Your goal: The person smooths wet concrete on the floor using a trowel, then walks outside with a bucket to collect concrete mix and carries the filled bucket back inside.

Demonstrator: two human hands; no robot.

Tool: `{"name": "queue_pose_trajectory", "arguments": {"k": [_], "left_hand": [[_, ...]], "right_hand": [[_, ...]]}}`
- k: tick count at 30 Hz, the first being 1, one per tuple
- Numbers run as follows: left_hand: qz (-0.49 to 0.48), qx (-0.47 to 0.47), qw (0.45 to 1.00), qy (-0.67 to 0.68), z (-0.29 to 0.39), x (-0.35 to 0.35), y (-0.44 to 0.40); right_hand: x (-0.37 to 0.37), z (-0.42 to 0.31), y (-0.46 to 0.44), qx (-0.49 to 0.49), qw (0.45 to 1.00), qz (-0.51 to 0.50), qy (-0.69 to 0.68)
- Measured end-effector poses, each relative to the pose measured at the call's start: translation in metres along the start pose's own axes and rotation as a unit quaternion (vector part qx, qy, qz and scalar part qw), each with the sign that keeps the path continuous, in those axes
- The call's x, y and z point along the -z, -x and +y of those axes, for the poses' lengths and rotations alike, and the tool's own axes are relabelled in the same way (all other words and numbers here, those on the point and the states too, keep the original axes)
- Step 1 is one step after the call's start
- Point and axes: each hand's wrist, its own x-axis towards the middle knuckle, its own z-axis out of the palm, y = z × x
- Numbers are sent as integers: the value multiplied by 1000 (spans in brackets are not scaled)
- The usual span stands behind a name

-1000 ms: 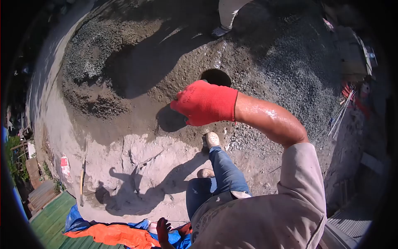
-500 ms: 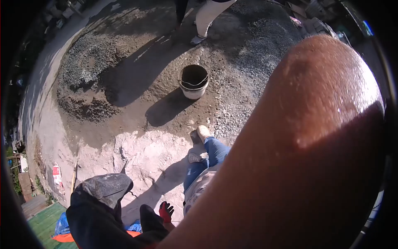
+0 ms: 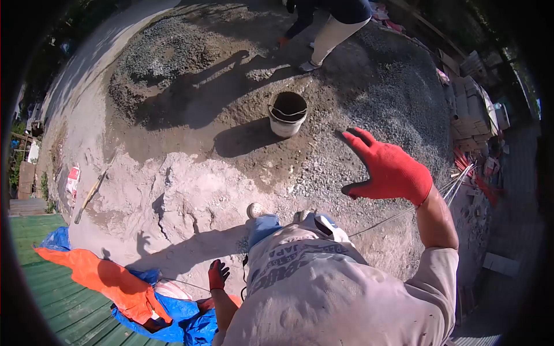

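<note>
My right hand [image 3: 389,170], in a red knitted glove, is raised in front of me over the gravel [image 3: 329,155]. Its fingers and thumb are spread, with nothing between them. Lower down, by my left side, hangs my left hand [image 3: 218,274] in a red glove with a dark palm. Its fingers are slightly apart and no object shows in them. A whitish bucket [image 3: 287,128] with a wire handle stands upright on the ground ahead, apart from both hands. The bucket's inside is dark, so its contents cannot be made out.
Another person [image 3: 340,34] bends at the top, one gloved hand low. Grey gravel heaps [image 3: 156,57] lie left. A long-handled tool [image 3: 92,193] rests on pale, uneven ground near a printed sack [image 3: 73,179]. Orange sheeting [image 3: 115,282] and a blue tarp [image 3: 179,311] cover green boards [image 3: 34,248].
My right arm, which covered much of the view, has swung away and its spread hand now shows. The dark cloth-like shape at lower left is gone. The other person has bent down.
</note>
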Motion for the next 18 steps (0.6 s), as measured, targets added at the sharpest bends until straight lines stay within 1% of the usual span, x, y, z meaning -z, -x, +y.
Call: {"name": "queue_pose_trajectory", "arguments": {"k": [1, 3, 4, 5, 7, 9, 10, 11, 12, 13, 14, 15, 16, 17, 18], "left_hand": [[3, -1, 1000, 7, -11, -5, 4], [-10, 15, 999, -30, -33, -11, 4], [-9, 28, 999, -16, -41, -15, 6], [-7, 26, 999, -16, -48, -20, 7], [-21, 61, 998, 4, -59, -26, 7], [-26, 56, 998, -15, -57, -37, 8], [-26, 57, 998, -24, -54, -42, 5], [-26, 61, 997, -32, -50, -51, 7], [-13, 41, 998, -42, -46, -60, 8], [-14, 41, 998, -44, -38, -70, 11], [-18, 21, 998, -49, -31, -77, 11], [-22, 1, 998, -54, -23, -83, 12], [-21, 2, 998, -54, -18, -87, 11], [-22, -19, 998, -57, -14, -92, 8], [-23, -40, 997, -60, -12, -97, 7]], "right_hand": [[-30, 33, 21, -31, 997, 32, -65], [-114, 116, 66, -93, 980, 90, -153], [-145, 147, 89, -180, 920, 82, -339], [-172, 165, 110, -261, 816, 68, -511], [-213, 172, 137, -371, 755, 101, -532], [-249, 181, 157, -419, 736, 76, -527], [-262, 186, 163, -444, 709, 52, -545], [-274, 192, 171, -448, 686, 60, -570], [-291, 201, 178, -447, 690, 72, -565], [-308, 212, 186, -446, 695, 84, -558], [-313, 216, 190, -446, 694, 84, -559], [-317, 219, 194, -436, 674, 93, -589], [-322, 222, 198, -424, 654, 102, -618], [-328, 223, 203, -424, 654, 101, -618], [-334, 224, 208, -435, 626, 110, -637]]}}
